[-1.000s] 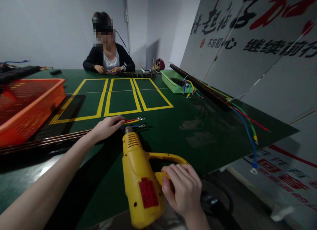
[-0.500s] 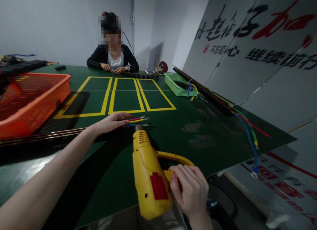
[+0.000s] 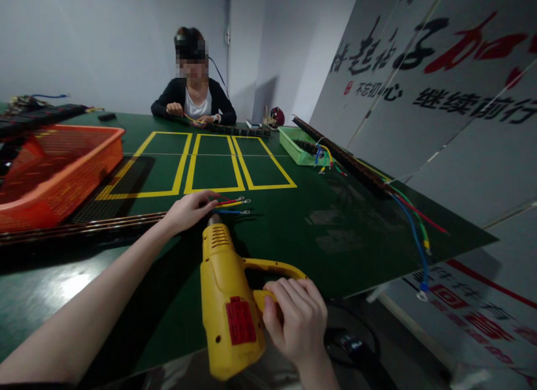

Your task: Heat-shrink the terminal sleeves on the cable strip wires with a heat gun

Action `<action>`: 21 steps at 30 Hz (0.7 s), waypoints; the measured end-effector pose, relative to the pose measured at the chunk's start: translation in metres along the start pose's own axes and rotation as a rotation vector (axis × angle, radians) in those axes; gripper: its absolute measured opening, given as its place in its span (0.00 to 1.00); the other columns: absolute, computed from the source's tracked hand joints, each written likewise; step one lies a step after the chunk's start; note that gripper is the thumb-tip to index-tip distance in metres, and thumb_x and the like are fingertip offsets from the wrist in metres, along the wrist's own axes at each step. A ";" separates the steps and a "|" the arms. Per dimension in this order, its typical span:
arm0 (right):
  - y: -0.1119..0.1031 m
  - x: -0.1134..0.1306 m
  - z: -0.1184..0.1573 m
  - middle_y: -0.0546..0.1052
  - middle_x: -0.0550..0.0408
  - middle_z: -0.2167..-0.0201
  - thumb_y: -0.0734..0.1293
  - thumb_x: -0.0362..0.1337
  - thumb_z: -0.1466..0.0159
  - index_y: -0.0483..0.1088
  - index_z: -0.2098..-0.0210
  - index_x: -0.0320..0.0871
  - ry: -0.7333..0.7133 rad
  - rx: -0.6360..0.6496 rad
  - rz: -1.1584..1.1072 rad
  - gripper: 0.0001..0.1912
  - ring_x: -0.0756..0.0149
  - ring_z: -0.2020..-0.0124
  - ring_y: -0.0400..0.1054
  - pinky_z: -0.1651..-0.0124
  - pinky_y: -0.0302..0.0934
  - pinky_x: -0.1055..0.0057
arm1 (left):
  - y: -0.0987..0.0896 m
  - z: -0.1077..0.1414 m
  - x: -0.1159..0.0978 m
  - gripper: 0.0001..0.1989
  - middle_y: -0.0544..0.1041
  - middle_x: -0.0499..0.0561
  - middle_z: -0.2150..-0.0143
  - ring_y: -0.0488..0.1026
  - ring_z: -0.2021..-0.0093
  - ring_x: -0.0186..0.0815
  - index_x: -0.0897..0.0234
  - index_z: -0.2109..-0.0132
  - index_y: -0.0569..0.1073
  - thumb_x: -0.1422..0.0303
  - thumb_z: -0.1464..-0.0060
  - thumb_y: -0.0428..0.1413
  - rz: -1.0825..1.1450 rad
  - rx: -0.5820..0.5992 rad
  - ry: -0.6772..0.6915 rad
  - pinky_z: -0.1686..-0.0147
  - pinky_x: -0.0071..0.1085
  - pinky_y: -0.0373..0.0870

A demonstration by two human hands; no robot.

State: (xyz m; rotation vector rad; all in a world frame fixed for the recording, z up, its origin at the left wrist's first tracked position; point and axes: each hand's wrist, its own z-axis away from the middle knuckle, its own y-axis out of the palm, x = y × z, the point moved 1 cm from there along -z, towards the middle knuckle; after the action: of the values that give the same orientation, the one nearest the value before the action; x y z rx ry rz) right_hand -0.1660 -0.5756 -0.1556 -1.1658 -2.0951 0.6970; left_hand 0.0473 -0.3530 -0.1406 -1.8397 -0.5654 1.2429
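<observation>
Smooth plastic heat gun [image 3: 222, 278], shiny metal lugs [image 3: 246, 201], glossy green tabletop [image 3: 260, 255].

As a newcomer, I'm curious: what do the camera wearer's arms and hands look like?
The left hand and right hand are bare, with no gloves, rings or watch visible. The left forearm is bare too; a dark edge at its near end may be a sleeve. No markings show on either.
</observation>
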 end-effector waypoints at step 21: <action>-0.013 -0.035 0.005 0.73 0.57 0.75 0.55 0.35 0.34 0.68 0.69 0.43 0.032 -0.051 0.084 0.12 0.69 0.71 0.64 0.62 0.49 0.67 | 0.004 0.028 0.006 0.14 0.72 0.57 0.56 0.71 0.55 0.42 0.64 0.57 0.69 0.63 0.38 0.42 -0.497 -0.221 0.379 0.59 0.36 0.70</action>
State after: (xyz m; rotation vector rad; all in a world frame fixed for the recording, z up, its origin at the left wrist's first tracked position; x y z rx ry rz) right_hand -0.1625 -0.6131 -0.1591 -1.2912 -2.0576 0.6626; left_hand 0.0243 -0.3401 -0.1524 -1.8931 -0.8997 0.5042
